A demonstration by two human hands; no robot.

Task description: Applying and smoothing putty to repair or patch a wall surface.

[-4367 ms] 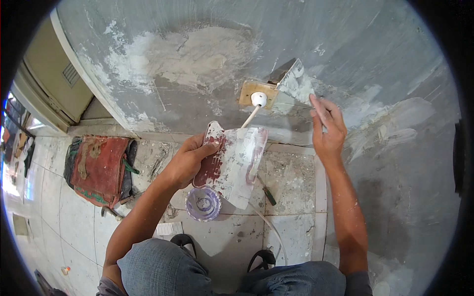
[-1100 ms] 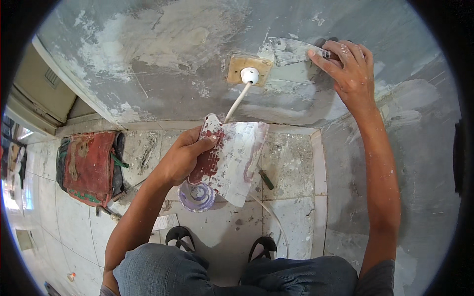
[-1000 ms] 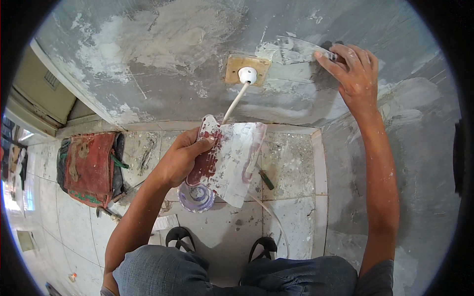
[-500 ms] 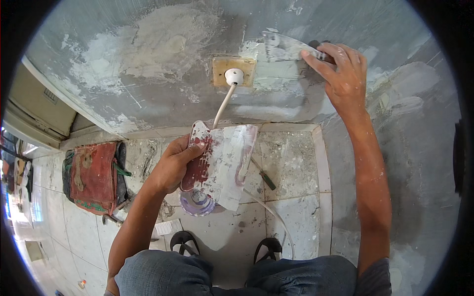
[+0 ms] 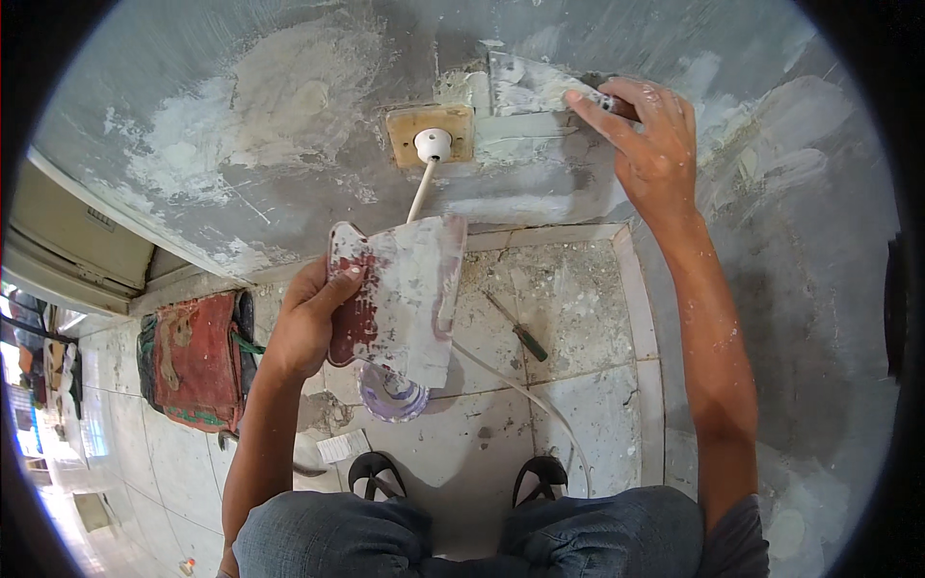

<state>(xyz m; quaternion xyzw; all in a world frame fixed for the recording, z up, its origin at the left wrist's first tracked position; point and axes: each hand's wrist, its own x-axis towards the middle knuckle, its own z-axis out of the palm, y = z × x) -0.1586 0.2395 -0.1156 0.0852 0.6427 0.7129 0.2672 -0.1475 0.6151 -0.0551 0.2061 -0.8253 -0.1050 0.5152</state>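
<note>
My left hand [image 5: 313, 313] grips a flat spreader plate [image 5: 400, 299], red under smeared pale putty, just below a white cable [image 5: 421, 188]. My right hand [image 5: 646, 144] holds a putty knife [image 5: 530, 87] by its handle, the putty-coated blade lying against the grey patched wall [image 5: 289, 183]. The blade is up and to the right of a yellowed square outlet plate [image 5: 461, 140] with a white round fitting [image 5: 432, 144], from which the cable hangs. A purple-rimmed bowl [image 5: 393, 409] with white residue sits on the floor, partly hidden by the spreader plate.
A worn red bag [image 5: 193, 371] lies on the stained tiles left of me. A screwdriver [image 5: 525, 337] and a small paper [image 5: 342, 445] rest on the floor. A doorway [image 5: 87, 241] opens at left; a tile skirting [image 5: 540, 236] runs along the wall's foot.
Compared with the oldest frame, my right hand and knife are higher, the blade now lying flatter beside the outlet. Lately the whole view has shifted, so wall items appear further left.
</note>
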